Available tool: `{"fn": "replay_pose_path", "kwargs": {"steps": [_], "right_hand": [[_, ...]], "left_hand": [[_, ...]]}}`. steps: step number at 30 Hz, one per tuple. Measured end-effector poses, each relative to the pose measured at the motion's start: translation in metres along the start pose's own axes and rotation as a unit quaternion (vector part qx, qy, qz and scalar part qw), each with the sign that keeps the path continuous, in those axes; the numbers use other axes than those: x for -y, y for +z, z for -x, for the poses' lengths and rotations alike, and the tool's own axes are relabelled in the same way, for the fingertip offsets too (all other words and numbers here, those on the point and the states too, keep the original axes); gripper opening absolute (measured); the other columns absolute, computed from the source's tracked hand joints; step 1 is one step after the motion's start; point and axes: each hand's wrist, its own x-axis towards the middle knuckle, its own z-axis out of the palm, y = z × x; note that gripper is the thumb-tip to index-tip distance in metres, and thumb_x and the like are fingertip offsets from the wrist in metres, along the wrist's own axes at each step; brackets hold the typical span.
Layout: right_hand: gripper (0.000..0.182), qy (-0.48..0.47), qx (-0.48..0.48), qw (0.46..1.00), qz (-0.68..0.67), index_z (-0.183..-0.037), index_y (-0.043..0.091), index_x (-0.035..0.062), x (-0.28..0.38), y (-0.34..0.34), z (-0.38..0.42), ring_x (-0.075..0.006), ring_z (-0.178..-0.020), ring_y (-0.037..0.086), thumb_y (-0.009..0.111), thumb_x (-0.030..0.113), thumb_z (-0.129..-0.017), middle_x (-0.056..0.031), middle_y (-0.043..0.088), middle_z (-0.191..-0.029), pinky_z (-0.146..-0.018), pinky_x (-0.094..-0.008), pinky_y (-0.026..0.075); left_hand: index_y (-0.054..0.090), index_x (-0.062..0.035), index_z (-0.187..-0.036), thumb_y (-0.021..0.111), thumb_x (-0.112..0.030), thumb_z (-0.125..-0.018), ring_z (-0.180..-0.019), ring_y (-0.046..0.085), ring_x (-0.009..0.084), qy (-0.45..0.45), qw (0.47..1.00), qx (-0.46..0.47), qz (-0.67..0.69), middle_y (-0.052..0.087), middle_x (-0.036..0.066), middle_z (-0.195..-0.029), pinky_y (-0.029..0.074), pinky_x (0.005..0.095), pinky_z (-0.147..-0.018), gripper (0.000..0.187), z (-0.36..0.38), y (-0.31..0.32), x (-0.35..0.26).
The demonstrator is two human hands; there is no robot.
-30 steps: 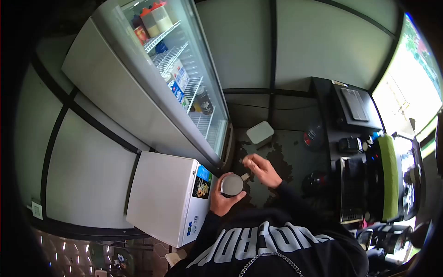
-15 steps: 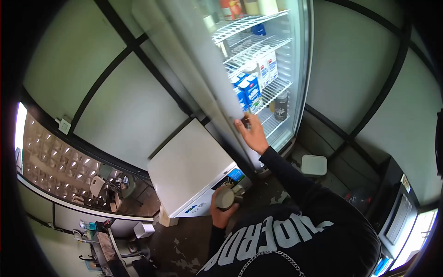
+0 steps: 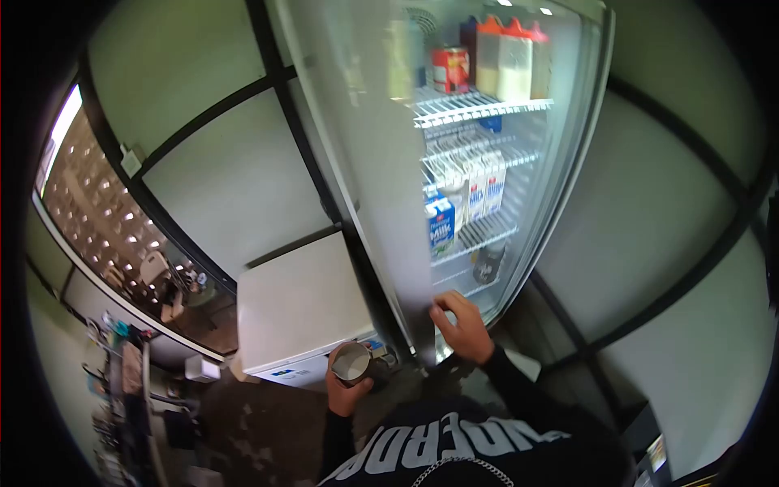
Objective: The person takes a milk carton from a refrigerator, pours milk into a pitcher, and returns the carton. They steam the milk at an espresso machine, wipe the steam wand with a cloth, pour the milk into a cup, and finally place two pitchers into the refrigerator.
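My left hand [image 3: 344,391] is wrapped round a small metal pitcher [image 3: 365,378], held upright in front of the white chest; a pale surface shows inside its round mouth. My right hand [image 3: 464,326] has its fingers curled at the edge of the tall refrigerator's door [image 3: 389,203], low down. The door stands ajar. Behind it, blue milk cartons [image 3: 441,226] and white milk cartons [image 3: 485,191] share a wire shelf. A dark jar [image 3: 488,264] sits lower down.
White-capped below by its front label, a low chest freezer [image 3: 304,300] stands left of the refrigerator. Red-topped bottles [image 3: 514,65] and a red can [image 3: 450,70] occupy the upper shelf [image 3: 487,108]. A white lid-like object [image 3: 523,365] lies beyond my right wrist.
The view has tilted up, bringing the upper shelf and its bottles into sight. My right hand is now lower along the door's edge; my left hand still holds the pitcher.
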Motion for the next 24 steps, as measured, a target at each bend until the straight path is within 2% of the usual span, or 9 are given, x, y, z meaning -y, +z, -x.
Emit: {"fn": "replay_pose_path", "kwargs": {"steps": [3, 5, 7, 15, 16, 18, 21, 23, 24], "right_hand": [[0.046, -0.125, -0.166, 0.978, -0.021, -0.122, 0.061, -0.0036, 0.044, -0.043, 0.014, -0.0301, -0.107, 0.063, 0.068, 0.030, -0.091, -0.0183, 0.064, -0.111, -0.093, -0.0396, 0.049], [0.052, -0.274, -0.335, 0.896, -0.095, -0.124, 0.059, -0.0047, 0.082, -0.052, 0.011, -0.0326, -0.113, 0.060, 0.064, 0.032, -0.088, -0.0204, 0.062, -0.114, -0.098, -0.0446, 0.047], [0.083, -0.370, -0.371, 0.845, -0.106, -0.143, 0.039, -0.0101, 0.091, -0.068, 0.030, -0.0309, -0.133, 0.049, 0.057, 0.055, -0.094, -0.0224, 0.046, -0.145, -0.113, -0.0424, 0.038], [0.108, -0.251, -0.428, 0.851, 0.172, -0.161, 0.018, -0.0011, 0.110, -0.116, 0.090, -0.0434, -0.152, 0.024, 0.037, 0.080, -0.092, -0.0277, 0.018, -0.163, -0.120, -0.0719, 0.016], [0.105, -0.278, -0.410, 0.845, 0.202, -0.161, 0.017, -0.0011, 0.107, -0.130, 0.094, -0.0444, -0.152, 0.022, 0.035, 0.078, -0.094, -0.0272, 0.019, -0.163, -0.120, -0.0715, 0.016], [0.103, -0.299, -0.395, 0.836, 0.235, -0.161, 0.017, -0.0010, 0.117, -0.125, 0.089, -0.0455, -0.152, 0.021, 0.033, 0.077, -0.095, -0.0267, 0.020, -0.164, -0.121, -0.0710, 0.016], [0.091, -0.679, -0.444, 0.582, -0.061, -0.156, 0.029, -0.0019, 0.147, -0.072, 0.060, -0.0484, -0.149, 0.027, 0.042, 0.068, -0.099, -0.0263, 0.025, -0.163, -0.122, -0.0668, 0.019], [0.080, -0.483, -0.213, 0.833, 0.168, -0.153, 0.035, -0.0002, 0.120, -0.072, 0.101, -0.0435, -0.149, 0.033, 0.059, 0.053, -0.099, -0.0254, 0.029, -0.161, -0.121, -0.0598, 0.027], [0.075, -0.313, -0.219, 0.915, 0.128, -0.149, 0.041, 0.0010, 0.118, -0.055, 0.092, -0.0411, -0.146, 0.038, 0.069, 0.044, -0.095, -0.0228, 0.034, -0.160, -0.119, -0.0533, 0.033]], "left_hand": [[0.044, 0.0025, -0.142, 0.091, -0.034, -0.072, -0.122, 0.062, 0.0246, -0.002, 0.997, 0.054, 0.051, 0.064, 0.019, -0.131, 0.047, 0.0375, -0.108, 0.092, -0.027, 0.026, -0.011], [0.046, 0.0025, -0.140, 0.091, -0.034, -0.073, -0.120, 0.063, 0.0238, -0.013, 0.988, 0.132, 0.074, 0.065, 0.018, -0.131, 0.046, 0.0375, -0.108, 0.089, -0.047, 0.039, -0.018], [0.045, 0.0019, -0.142, 0.092, -0.029, -0.072, -0.123, 0.061, 0.0213, -0.023, 0.981, 0.176, 0.081, 0.063, 0.014, -0.131, 0.046, 0.0366, -0.108, 0.090, -0.070, 0.051, -0.025], [0.043, -0.0038, -0.148, 0.087, -0.005, -0.074, -0.127, 0.055, 0.0148, -0.072, 0.917, 0.356, 0.168, 0.057, 0.006, -0.135, 0.045, 0.0336, -0.109, 0.087, -0.118, 0.092, -0.022], [0.046, -0.0016, -0.142, 0.093, -0.032, -0.071, -0.130, 0.057, 0.0247, -0.090, 0.925, 0.338, 0.145, 0.059, 0.016, -0.137, 0.044, 0.0408, -0.111, 0.091, -0.117, 0.097, -0.021], [0.045, -0.0016, -0.143, 0.093, -0.031, -0.071, -0.132, 0.056, 0.0254, -0.101, 0.916, 0.359, 0.150, 0.059, 0.017, -0.137, 0.043, 0.0414, -0.112, 0.091, -0.116, 0.100, -0.023], [0.043, -0.0015, -0.144, 0.092, -0.029, -0.073, -0.134, 0.054, 0.0282, -0.086, 0.905, 0.392, 0.141, 0.057, 0.019, -0.139, 0.042, 0.0434, -0.113, 0.091, -0.124, 0.098, -0.026], [0.042, -0.0014, -0.145, 0.092, -0.028, -0.073, -0.136, 0.053, 0.0303, -0.080, 0.898, 0.414, 0.127, 0.056, 0.020, -0.141, 0.041, 0.0449, -0.114, 0.091, -0.123, 0.097, -0.030], [0.042, -0.0017, -0.145, 0.092, -0.029, -0.073, -0.138, 0.051, 0.0326, -0.065, 0.892, 0.425, 0.138, 0.051, 0.021, -0.145, 0.040, 0.0469, -0.114, 0.091, -0.124, 0.102, -0.037]]}}
